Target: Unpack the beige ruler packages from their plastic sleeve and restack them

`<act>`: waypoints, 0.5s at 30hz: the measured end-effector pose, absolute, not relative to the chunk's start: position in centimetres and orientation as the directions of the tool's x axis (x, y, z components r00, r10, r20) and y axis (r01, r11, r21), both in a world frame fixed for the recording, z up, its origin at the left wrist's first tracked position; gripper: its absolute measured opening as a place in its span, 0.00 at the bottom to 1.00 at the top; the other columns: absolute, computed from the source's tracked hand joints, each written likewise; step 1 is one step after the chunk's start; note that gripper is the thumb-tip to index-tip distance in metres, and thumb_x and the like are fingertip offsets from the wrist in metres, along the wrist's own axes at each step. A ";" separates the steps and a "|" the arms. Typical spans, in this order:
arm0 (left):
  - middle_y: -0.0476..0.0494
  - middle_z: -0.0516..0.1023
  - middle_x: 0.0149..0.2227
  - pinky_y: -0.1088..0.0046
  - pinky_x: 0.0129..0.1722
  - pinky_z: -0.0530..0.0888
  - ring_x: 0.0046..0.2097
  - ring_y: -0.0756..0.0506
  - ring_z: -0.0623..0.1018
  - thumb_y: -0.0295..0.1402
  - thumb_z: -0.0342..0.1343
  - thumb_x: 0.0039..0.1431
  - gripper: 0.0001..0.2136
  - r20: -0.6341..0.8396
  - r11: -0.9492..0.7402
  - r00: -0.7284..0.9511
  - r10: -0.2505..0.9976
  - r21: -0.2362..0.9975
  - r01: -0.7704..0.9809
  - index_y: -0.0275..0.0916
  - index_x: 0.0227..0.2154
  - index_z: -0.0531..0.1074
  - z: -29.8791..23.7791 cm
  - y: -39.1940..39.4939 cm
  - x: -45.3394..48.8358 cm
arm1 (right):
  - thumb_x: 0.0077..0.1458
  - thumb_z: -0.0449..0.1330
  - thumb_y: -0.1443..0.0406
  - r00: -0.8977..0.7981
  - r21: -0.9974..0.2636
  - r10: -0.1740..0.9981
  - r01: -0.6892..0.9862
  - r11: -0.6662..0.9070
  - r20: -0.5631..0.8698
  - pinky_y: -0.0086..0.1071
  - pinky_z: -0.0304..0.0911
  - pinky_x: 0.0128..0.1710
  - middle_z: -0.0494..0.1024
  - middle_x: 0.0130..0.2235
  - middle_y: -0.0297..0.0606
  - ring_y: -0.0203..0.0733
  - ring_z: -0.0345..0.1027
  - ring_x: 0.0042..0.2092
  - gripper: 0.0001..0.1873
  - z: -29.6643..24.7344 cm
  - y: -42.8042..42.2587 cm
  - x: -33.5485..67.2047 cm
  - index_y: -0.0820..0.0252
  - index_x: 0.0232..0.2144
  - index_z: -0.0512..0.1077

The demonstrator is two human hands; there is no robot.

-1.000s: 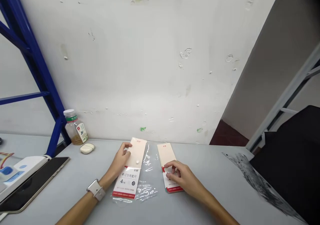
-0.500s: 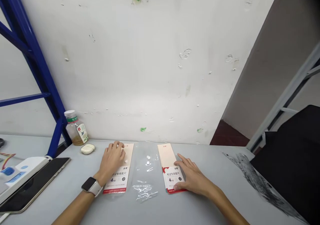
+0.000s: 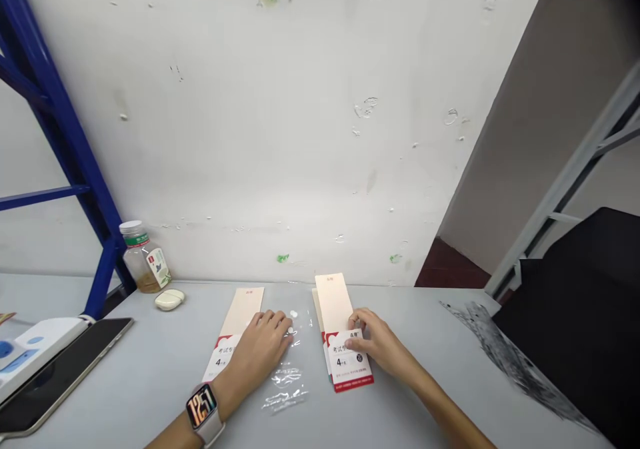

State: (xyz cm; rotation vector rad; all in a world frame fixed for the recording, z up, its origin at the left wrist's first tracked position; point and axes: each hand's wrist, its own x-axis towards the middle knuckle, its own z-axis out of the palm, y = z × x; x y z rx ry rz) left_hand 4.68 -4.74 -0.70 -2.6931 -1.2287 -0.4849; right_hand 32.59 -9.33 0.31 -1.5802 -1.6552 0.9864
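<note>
A clear plastic bag [image 3: 287,389] with white snap buttons lies flat on the grey table, mid-view. My left hand [image 3: 261,350] rests palm down, fingers stretched over the bag's left edge and its upper part; the thumb is hidden. Partly under that hand is a cream, white and red printed card [image 3: 243,310]. To the right, a stack of similar cards lies on the table. My right hand [image 3: 377,344] pinches the top card [image 3: 334,300] by its right edge. This card sits shifted and slightly turned over the card beneath [image 3: 317,306].
At left are a bottle [image 3: 146,262] with a white lid, a small cream case [image 3: 170,300], a dark-screened tablet or phone [image 3: 65,376] and a white power strip [image 3: 37,349]. A white wall [image 3: 280,136] stands behind the table. Black material [image 3: 575,316] is at right.
My left hand has moved right, off the left card and onto the bag's edge. My right hand has closed on the top card, which has shifted out of line with the stack.
</note>
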 end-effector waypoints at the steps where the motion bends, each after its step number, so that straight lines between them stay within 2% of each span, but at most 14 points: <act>1: 0.42 0.76 0.39 0.61 0.42 0.67 0.40 0.41 0.74 0.33 0.42 0.68 0.12 0.351 -0.653 0.614 0.707 -0.010 0.757 0.42 0.37 0.72 -0.7 -4.6 4.7 | 0.49 0.61 0.63 -0.083 -0.871 0.995 0.491 -0.005 -0.053 0.36 0.63 0.40 0.75 0.39 0.35 0.47 0.69 0.43 0.07 0.2 -9.2 32.6 0.54 0.30 0.65; 3: 0.43 0.76 0.37 0.61 0.42 0.67 0.39 0.41 0.74 0.32 0.41 0.69 0.14 0.354 -0.652 0.617 0.703 -0.025 0.757 0.42 0.34 0.72 -0.8 -4.5 4.8 | 0.50 0.61 0.60 -0.092 -0.908 0.994 0.418 -0.021 -0.066 0.35 0.63 0.35 0.73 0.29 0.30 0.44 0.70 0.36 0.10 0.1 -9.1 32.5 0.53 0.34 0.65; 5: 0.43 0.76 0.36 0.61 0.42 0.67 0.39 0.41 0.74 0.30 0.40 0.69 0.14 0.350 -0.652 0.613 0.708 -0.010 0.758 0.41 0.34 0.71 -0.9 -4.5 4.8 | 0.51 0.62 0.57 -0.099 -0.948 0.993 0.317 -0.030 -0.065 0.35 0.64 0.34 0.75 0.30 0.29 0.44 0.71 0.35 0.18 0.2 -9.2 32.1 0.51 0.44 0.64; 7: 0.43 0.76 0.37 0.61 0.41 0.68 0.39 0.41 0.74 0.30 0.39 0.69 0.13 0.357 -0.653 0.600 0.716 0.040 0.756 0.41 0.36 0.70 -0.8 -4.7 4.9 | 0.52 0.62 0.54 -0.128 -0.975 0.989 0.216 -0.042 -0.071 0.37 0.66 0.35 0.76 0.34 0.30 0.45 0.73 0.36 0.30 0.3 -9.4 31.7 0.50 0.55 0.56; 10: 0.42 0.76 0.42 0.62 0.40 0.69 0.41 0.41 0.74 0.31 0.39 0.69 0.13 0.392 -0.669 0.581 0.713 0.134 0.731 0.41 0.40 0.70 -0.8 -4.9 5.0 | 0.52 0.62 0.53 -0.160 -0.983 0.981 0.165 -0.082 -0.108 0.35 0.65 0.33 0.74 0.31 0.28 0.44 0.73 0.35 0.41 0.3 -9.6 31.1 0.51 0.61 0.47; 13: 0.41 0.75 0.48 0.62 0.42 0.71 0.44 0.41 0.75 0.32 0.38 0.70 0.13 0.401 -0.685 0.577 0.711 0.209 0.698 0.41 0.44 0.69 -0.7 -5.2 5.1 | 0.51 0.64 0.54 -0.158 -0.975 0.976 0.187 -0.118 -0.148 0.30 0.58 0.26 0.67 0.27 0.24 0.40 0.69 0.29 0.38 -0.2 -9.7 30.9 0.53 0.59 0.52; 15: 0.41 0.75 0.50 0.62 0.43 0.72 0.47 0.41 0.75 0.33 0.38 0.70 0.14 0.389 -0.685 0.577 0.718 0.249 0.685 0.41 0.46 0.68 -0.6 -5.3 5.2 | 0.50 0.64 0.56 -0.161 -0.969 0.972 0.204 -0.137 -0.171 0.29 0.56 0.25 0.65 0.26 0.23 0.38 0.67 0.28 0.34 -0.6 -9.6 31.0 0.53 0.55 0.56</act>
